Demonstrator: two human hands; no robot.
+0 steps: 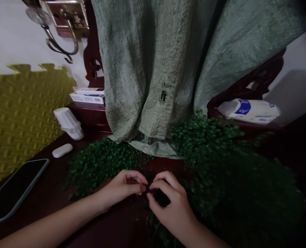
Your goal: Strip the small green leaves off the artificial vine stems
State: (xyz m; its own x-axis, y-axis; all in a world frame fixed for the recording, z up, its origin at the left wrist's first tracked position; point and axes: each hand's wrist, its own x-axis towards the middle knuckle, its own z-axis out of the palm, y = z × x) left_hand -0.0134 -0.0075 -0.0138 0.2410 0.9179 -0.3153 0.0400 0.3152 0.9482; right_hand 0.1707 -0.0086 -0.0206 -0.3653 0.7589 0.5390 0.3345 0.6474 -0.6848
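My left hand [129,184] is over the dark red table, its thumb and fingers pressed together at the tips; anything between them is too small to name. Close beside it, my right hand [168,196] curves with its thumb and fingertips apart, and nothing clear shows between them. A pile of small green leafy sprigs [103,158] lies behind and left of my left hand. The larger green pile [220,165] spreads on the right, partly in shadow, with some sprigs below my right hand. Behind both piles hangs a grey-green woven cloth [158,69].
A phone [16,189], a small white case [62,150] and a white cup-like stack [68,122] are at the left. White boxes [88,97] sit on the left ledge, a tissue pack [253,111] on the right one. A yellow foam mat [23,113] stands at the left.
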